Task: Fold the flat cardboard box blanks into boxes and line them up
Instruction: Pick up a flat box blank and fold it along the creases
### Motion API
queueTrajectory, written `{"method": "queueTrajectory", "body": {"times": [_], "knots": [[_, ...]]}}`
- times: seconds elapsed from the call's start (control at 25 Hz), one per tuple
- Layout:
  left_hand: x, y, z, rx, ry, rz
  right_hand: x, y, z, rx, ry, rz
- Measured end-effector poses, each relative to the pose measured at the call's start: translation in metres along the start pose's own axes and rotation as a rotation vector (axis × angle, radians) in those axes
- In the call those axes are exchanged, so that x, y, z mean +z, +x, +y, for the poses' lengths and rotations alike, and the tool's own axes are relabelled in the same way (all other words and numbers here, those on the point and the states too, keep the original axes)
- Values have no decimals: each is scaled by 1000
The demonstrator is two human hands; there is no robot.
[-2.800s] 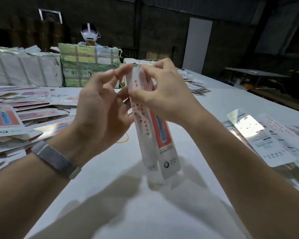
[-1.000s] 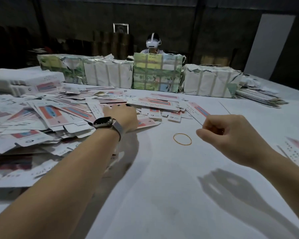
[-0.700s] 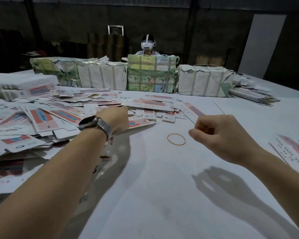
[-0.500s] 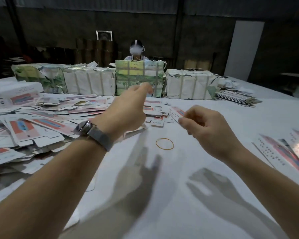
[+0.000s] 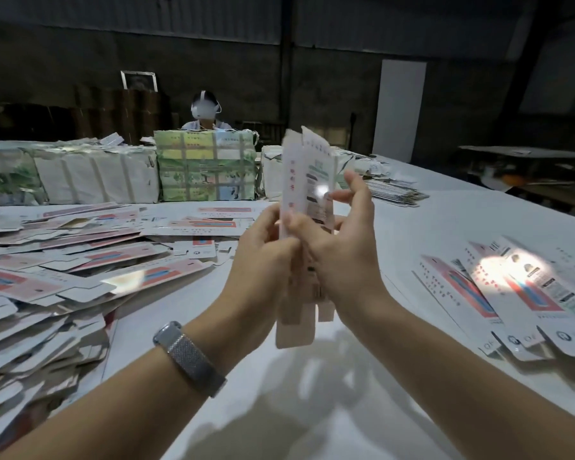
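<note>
- Box blank (image 5: 307, 180): a long, narrow printed carton held upright above the table (image 5: 312, 410) between the two hands, its lower flaps hanging below the wrists; the print is blurred.
- Loose blanks (image 5: 80, 270): a spread heap of flat cartons with red and blue print, covering the left part of the table.
- Left hand (image 5: 263, 260): fingers curled round the left edge of the upright blank at mid-height, gripping it; a metal mesh watch band (image 5: 190, 358) sits on the wrist.
- Right hand (image 5: 342, 254): thumb pressed on the near face of the blank and fingers reaching round its right edge, so the blank is pinched.
- Wrapped bundles (image 5: 206, 169): strapped packs standing in a row along the far side of the table.
- Second person (image 5: 205, 111): seated behind the bundles, wearing a white headset.
- Flat cartons at right (image 5: 518, 293): several lying side by side on the table, well apart from the hands, with a bright patch of light on them.
</note>
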State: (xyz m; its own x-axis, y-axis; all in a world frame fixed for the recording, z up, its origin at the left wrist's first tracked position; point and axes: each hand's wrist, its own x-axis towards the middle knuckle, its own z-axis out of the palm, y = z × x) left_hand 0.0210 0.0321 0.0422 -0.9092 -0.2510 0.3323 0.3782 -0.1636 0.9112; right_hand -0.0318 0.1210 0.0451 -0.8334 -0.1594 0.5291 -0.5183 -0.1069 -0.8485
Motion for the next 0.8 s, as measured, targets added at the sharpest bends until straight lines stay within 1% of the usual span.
{"method": "queueTrajectory", "body": {"times": [0.08,0.2,0.28,0.36,0.52,0.6,0.64,0.72,0.8], "knots": [[-4,3,4,4,2,14,1,0,-1,-24,-26,-41],[-7,-2,5,-61,-148,-114,6,-1,-6,-4,-19,-130],[-7,-8,2,-120,-173,-183,8,-2,-8,14,-3,-169],[-7,-7,-3,-127,-154,-169,7,-3,-11,49,21,-196],[-9,0,-4,-44,44,-69,-1,5,-13,78,139,-199],[-12,2,-4,16,73,14,-5,10,-13,26,193,-196],[-16,3,-6,57,92,28,-7,11,-12,-9,196,-197],[-20,4,-6,144,167,-14,-7,13,-11,-68,128,-179],[-20,2,-5,190,226,-65,-7,12,-6,-98,57,-155]]}}
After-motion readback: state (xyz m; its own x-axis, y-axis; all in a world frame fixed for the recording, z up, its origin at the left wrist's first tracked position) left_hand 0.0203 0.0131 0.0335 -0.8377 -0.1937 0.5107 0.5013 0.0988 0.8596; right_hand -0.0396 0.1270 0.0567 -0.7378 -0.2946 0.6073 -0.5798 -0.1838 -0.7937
